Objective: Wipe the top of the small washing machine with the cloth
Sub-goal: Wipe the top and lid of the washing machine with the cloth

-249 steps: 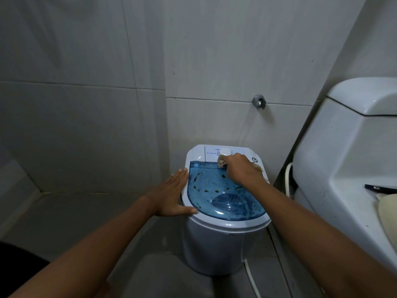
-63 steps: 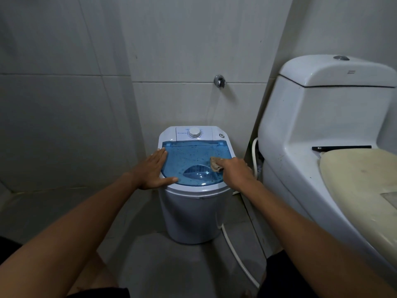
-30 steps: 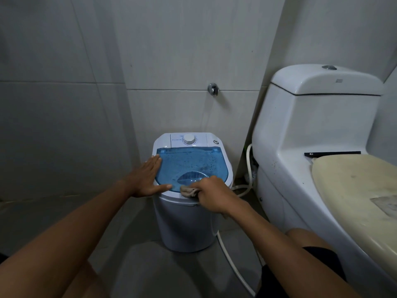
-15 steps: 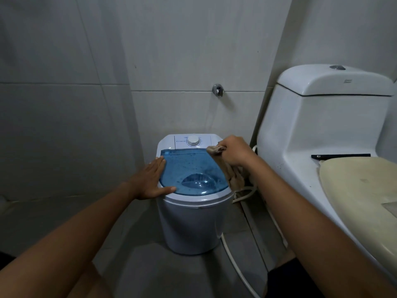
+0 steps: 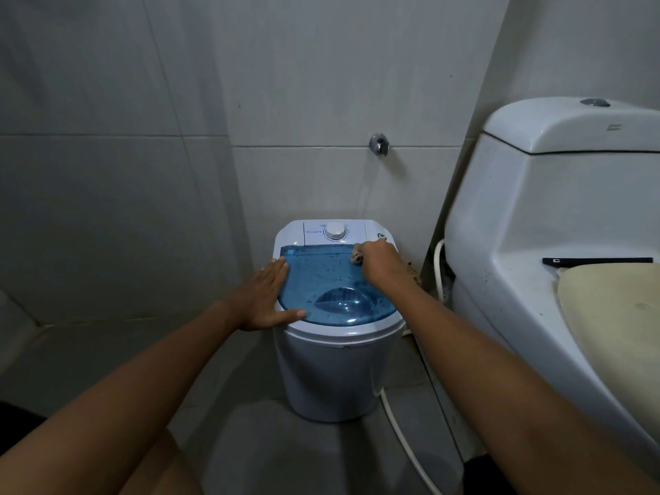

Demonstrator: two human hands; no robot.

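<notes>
A white toilet (image 5: 528, 266) is seen at the right, with the small washing machine (image 5: 334, 369) set on the floor just left of it against the tiled wall. The machine's left rim is pressed by the flat, outstretched left hand (image 5: 266, 298). The cloth (image 5: 356, 255) is gripped by the curled right hand (image 5: 378, 264) at the far right corner of the blue lid (image 5: 335, 284).
</notes>
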